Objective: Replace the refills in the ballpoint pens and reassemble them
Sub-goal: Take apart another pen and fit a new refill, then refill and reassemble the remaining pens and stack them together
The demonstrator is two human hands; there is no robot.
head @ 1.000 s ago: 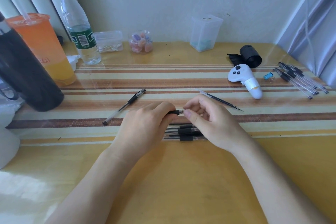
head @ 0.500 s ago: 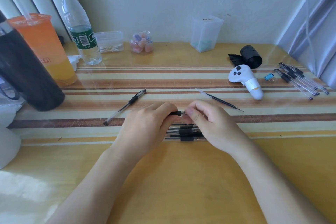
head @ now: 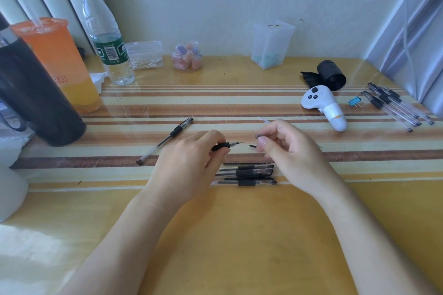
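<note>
My left hand [head: 189, 163] grips a ballpoint pen [head: 226, 145] by its black grip, the bare metal tip pointing right. A small gap to its right, my right hand [head: 285, 151] pinches the pen cap [head: 258, 137] between thumb and fingers. A few capped pens [head: 249, 173] lie side by side on the table just below both hands. A loose refill [head: 263, 120] pokes out from behind my right hand. One uncapped pen [head: 167, 138] lies slantwise to the left.
Several more pens [head: 395, 105] and a blue binder clip [head: 354, 102] lie at the far right, beside a white controller [head: 323, 105] and a black roll [head: 332, 77]. A dark bottle [head: 38, 98], an orange drink [head: 60, 64] and a water bottle [head: 107, 38] stand at the left.
My hands have drawn apart. The cap has come off the pen's tip and moved right in my right hand; the left hand keeps the pen.
</note>
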